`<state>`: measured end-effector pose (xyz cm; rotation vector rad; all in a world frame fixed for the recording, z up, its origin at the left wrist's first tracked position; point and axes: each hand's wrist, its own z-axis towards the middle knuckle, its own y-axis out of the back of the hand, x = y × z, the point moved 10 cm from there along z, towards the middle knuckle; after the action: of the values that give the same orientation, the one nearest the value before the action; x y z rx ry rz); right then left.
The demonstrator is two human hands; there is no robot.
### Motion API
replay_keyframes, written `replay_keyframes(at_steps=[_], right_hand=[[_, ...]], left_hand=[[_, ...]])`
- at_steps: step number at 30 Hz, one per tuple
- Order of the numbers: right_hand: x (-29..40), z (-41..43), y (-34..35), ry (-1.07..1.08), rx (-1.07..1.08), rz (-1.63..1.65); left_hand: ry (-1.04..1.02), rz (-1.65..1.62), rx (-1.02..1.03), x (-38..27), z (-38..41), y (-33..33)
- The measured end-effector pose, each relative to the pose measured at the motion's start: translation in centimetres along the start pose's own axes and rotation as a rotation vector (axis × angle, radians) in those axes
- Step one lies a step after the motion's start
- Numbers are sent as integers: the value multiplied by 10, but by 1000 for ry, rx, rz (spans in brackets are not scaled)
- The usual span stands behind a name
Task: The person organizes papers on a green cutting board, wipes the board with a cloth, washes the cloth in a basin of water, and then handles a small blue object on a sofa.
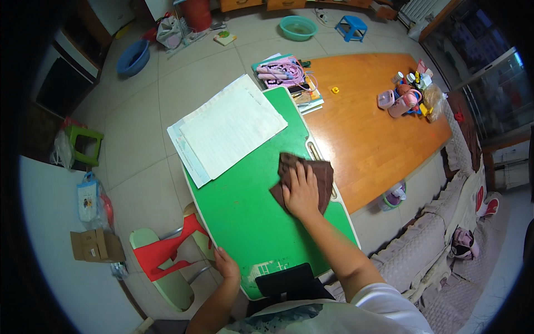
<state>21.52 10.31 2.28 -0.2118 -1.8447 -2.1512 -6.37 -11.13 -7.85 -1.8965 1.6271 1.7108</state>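
A dark brown cloth (325,179) lies bunched on the green tabletop (233,217), near its right edge. My right hand (301,192) presses down on that cloth from above, fingers bent over it. At the left side, my left hand (227,264) holds the pale rim of the small green table, low and close to my body. A stack of white paper sheets (233,129) covers the far left part of the green top and overhangs its left edge. A black flat object (285,279) sits at the near edge, in front of me.
An orange-brown wooden table (358,146) adjoins on the right, bearing books with a pink jump rope (288,73) and a pink bottle (404,104) among clutter. A light-green chair (162,271) with red fabric (160,254) stands left. A quilted sofa (417,238) runs along the right.
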Motion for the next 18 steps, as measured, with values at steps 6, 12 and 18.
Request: replay_keyframes(at_steps=[6, 12, 18], right_hand=[[1, -3, -6, 17, 57, 54], [2, -31, 10, 133, 37, 81], [-6, -4, 9, 118, 3, 105]], left_hand=[[-33, 36, -28, 1, 2, 1], [-60, 138, 6, 15, 6, -1], [-16, -22, 79, 11, 6, -8]])
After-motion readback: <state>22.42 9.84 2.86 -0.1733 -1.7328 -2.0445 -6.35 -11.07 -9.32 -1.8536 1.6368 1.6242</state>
